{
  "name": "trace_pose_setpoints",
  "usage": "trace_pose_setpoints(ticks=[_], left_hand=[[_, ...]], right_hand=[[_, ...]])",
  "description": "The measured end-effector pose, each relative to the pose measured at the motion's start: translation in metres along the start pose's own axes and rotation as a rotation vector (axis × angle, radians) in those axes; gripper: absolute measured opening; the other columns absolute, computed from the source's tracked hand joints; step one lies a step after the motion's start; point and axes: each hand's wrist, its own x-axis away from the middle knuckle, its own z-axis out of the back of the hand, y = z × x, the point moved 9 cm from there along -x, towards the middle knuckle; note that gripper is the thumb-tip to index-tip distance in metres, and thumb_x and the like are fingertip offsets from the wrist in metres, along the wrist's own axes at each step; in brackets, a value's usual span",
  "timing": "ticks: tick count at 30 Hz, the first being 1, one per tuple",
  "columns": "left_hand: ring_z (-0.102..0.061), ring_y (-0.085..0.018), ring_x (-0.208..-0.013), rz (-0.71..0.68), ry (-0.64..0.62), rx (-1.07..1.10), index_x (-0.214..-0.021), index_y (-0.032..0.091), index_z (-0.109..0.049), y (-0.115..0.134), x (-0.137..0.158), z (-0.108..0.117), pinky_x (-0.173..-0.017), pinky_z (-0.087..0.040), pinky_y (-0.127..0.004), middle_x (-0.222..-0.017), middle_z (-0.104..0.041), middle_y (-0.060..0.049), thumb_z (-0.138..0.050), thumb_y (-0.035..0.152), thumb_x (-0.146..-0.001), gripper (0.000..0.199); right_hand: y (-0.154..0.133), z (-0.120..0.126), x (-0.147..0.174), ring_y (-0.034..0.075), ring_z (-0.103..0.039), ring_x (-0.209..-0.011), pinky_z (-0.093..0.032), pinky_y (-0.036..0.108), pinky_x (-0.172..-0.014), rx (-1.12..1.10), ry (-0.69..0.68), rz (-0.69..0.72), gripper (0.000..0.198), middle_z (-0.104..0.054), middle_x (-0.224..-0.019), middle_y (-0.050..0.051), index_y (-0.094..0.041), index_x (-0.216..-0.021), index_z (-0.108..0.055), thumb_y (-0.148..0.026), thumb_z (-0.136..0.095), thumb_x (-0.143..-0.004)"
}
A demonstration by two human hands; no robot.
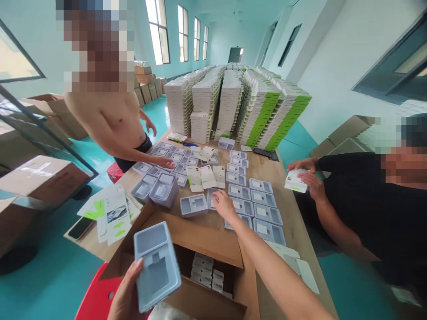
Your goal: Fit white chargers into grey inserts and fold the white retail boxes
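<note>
My left hand point(128, 289) grips a grey-blue plastic tray point(156, 266) with two recesses, tilted up above an open cardboard box. It may be several trays nested; I cannot tell. Out over the table, my right hand point(225, 205) has its fingers bent together at the edge of another plastic tray point(211, 201), which they partly cover. Just left of that lies a separate tray point(193, 205). Rows of similar trays point(267, 213) stand on the right side, several with small white pieces inside. Inside the cardboard box point(213, 235) are small white packs point(207, 271).
Tall stacks of white and green boxes point(230, 98) stand at the table's point(288, 200) far end. One co-worker point(116, 120) reaches over trays at left; another co-worker point(347, 191) holds a white box point(296, 180) at right. Printed sleeves point(116, 213) and a phone point(80, 227) lie left.
</note>
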Motion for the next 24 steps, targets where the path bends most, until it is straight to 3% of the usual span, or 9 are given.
trace_pose_setpoints(ticks=[2,4,8,10,11,14,18,21,24], left_hand=[[-0.076,-0.035,-0.099,-0.022,-0.088,0.062,-0.107,0.017,-0.074,-0.001,-0.001,-0.017,-0.084,-0.062,-0.040,-0.095,-0.082,-0.008,-0.085,0.035,-0.073,0.040],[-0.076,-0.035,-0.103,-0.029,-0.185,0.117,-0.108,0.015,-0.074,-0.001,-0.001,-0.033,-0.090,-0.061,-0.041,-0.095,-0.083,-0.009,-0.086,0.035,-0.071,0.044],[-0.074,-0.035,-0.109,-0.021,-0.274,0.136,-0.120,0.014,-0.069,-0.001,0.002,-0.044,-0.096,-0.059,-0.042,-0.103,-0.083,-0.011,-0.086,0.032,-0.073,0.053],[-0.075,-0.033,-0.107,-0.045,-0.268,0.128,-0.129,0.017,-0.064,0.001,0.003,-0.040,-0.095,-0.060,-0.043,-0.107,-0.082,-0.009,-0.086,0.030,-0.074,0.061],[-0.076,-0.032,-0.106,-0.052,-0.262,0.118,-0.132,0.019,-0.062,0.002,0.003,-0.037,-0.095,-0.060,-0.043,-0.108,-0.082,-0.008,-0.086,0.029,-0.074,0.064],[-0.076,-0.033,-0.104,-0.034,-0.270,0.087,-0.133,0.021,-0.062,0.002,0.004,-0.032,-0.091,-0.062,-0.043,-0.107,-0.082,-0.007,-0.089,0.030,-0.069,0.071],[-0.077,-0.031,-0.099,-0.068,-0.284,0.090,-0.127,0.022,-0.065,0.002,0.005,-0.027,-0.084,-0.063,-0.039,-0.106,-0.082,-0.007,-0.093,0.040,-0.065,0.070],[-0.079,-0.027,-0.089,-0.136,-0.230,0.076,-0.117,0.023,-0.071,-0.004,0.005,-0.023,-0.079,-0.063,-0.033,-0.097,-0.083,-0.004,-0.093,0.048,-0.063,0.064],[-0.078,-0.024,-0.090,-0.193,-0.265,0.036,-0.110,0.024,-0.074,-0.013,0.008,-0.032,-0.082,-0.062,-0.031,-0.094,-0.083,-0.002,-0.089,0.052,-0.068,0.052]], right_hand=[[-0.034,0.012,0.042,0.021,-0.066,-0.113,-0.050,0.035,-0.101,-0.078,-0.024,0.118,0.033,-0.065,-0.135,0.008,-0.024,-0.128,-0.066,-0.024,-0.043,-0.104],[-0.056,0.012,0.090,0.020,-0.067,-0.110,-0.050,0.030,-0.097,-0.142,-0.095,0.230,0.031,-0.071,-0.126,0.004,-0.029,-0.119,-0.070,-0.035,-0.044,-0.103],[-0.029,-0.049,0.163,0.023,-0.073,-0.086,-0.052,0.030,-0.075,-0.143,-0.570,0.033,0.039,-0.079,-0.088,0.006,-0.022,-0.086,-0.077,-0.040,-0.045,-0.101],[-0.011,-0.074,0.176,0.026,-0.075,-0.088,-0.053,0.033,-0.077,-0.099,-0.676,-0.036,0.027,-0.080,-0.089,0.009,-0.019,-0.086,-0.078,-0.032,-0.057,-0.095],[-0.005,-0.082,0.178,0.028,-0.074,-0.098,-0.054,0.036,-0.086,-0.084,-0.695,-0.058,0.020,-0.079,-0.101,0.011,-0.017,-0.095,-0.078,-0.029,-0.061,-0.093],[0.002,-0.093,0.173,0.033,-0.060,-0.131,-0.043,0.052,-0.109,-0.088,-0.697,-0.085,0.041,-0.065,-0.138,0.019,-0.014,-0.131,-0.065,-0.030,-0.063,-0.094],[-0.025,-0.080,0.177,0.034,-0.051,-0.141,-0.037,0.049,-0.117,-0.206,-0.662,0.008,0.050,-0.057,-0.149,0.020,-0.014,-0.142,-0.058,-0.040,-0.051,-0.100],[-0.055,-0.055,0.181,0.027,-0.045,-0.145,-0.035,0.041,-0.120,-0.450,-0.457,0.089,0.057,-0.051,-0.156,0.011,-0.023,-0.151,-0.047,-0.053,-0.039,-0.103],[-0.078,-0.037,0.186,0.030,-0.034,-0.151,-0.031,0.047,-0.122,-0.860,-0.270,0.105,0.085,-0.039,-0.162,0.012,-0.026,-0.159,-0.029,-0.066,-0.060,-0.090]])
